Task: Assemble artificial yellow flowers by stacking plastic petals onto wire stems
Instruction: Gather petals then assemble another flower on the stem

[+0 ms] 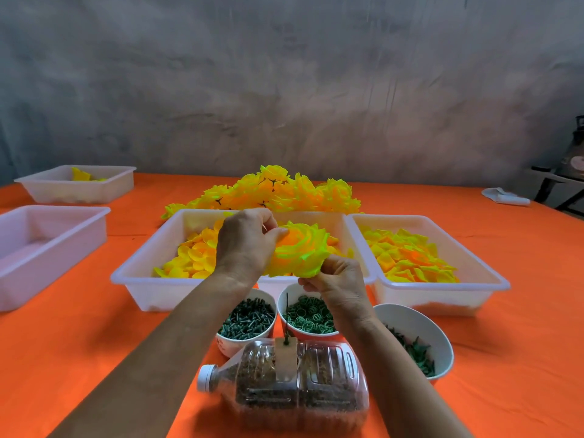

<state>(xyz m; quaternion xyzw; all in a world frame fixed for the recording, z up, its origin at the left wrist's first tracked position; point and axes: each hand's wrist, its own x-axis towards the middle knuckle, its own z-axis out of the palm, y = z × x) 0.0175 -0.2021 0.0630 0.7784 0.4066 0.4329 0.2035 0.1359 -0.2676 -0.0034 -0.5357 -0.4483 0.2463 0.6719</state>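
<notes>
The yellow flower (298,249) is up in the air between our two hands, above the near edge of the middle tray (143,273) of loose yellow petals (192,257). In the head view, our left hand (245,240) pinches the flower's upper left edge between thumb and curled fingers, the back of the hand towards us. Our right hand (336,279) grips the flower from below, fingers curled under its lower right side.

Just to the right sits a second tray (442,292) heaped with yellow-orange petals (410,256). Behind the trays lies a pile of finished flowers (278,191). Near us stand three white bowls: one with dark green pegs (248,317), one with green rings (309,316), one with dark green leafy bits (414,349). A thin wire stem (287,317) rises upright from a clear bottle (294,384) lying on its side on the orange table (505,358).

Two more trays (47,248) sit at the left.
</notes>
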